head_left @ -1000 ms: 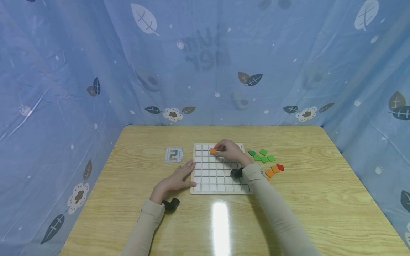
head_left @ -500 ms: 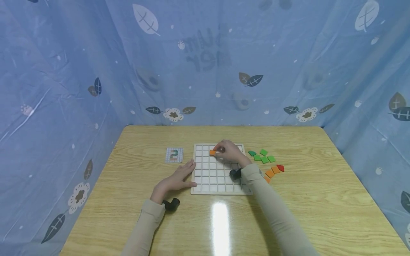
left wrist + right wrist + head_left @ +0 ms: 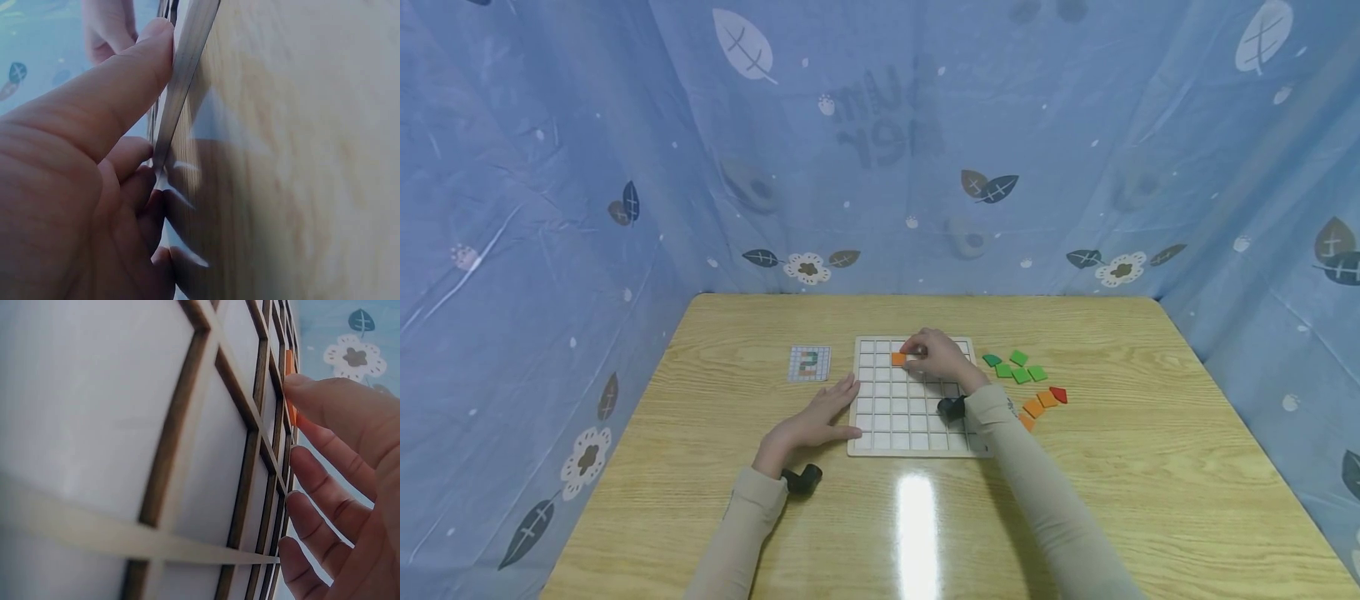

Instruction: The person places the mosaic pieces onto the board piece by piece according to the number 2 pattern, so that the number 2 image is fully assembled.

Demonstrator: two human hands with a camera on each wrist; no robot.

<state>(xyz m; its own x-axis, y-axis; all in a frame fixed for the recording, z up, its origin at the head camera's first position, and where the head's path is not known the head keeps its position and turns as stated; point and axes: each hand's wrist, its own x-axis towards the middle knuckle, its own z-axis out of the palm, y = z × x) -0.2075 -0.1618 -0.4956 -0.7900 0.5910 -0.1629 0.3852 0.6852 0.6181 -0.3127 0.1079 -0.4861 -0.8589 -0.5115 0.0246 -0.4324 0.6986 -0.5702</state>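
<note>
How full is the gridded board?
Mostly empty: the board shows bare squares except where the right hand pinches an orange tile; that hand and its sleeve hide some.

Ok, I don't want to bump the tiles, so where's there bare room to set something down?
On the table, bare wood runs from the red piece to the right edge, and from the printed card to the left edge. Crowded: just right of the board, with green tiles, orange tiles and the right sleeve, and its left rim, touched by the left hand.
</note>
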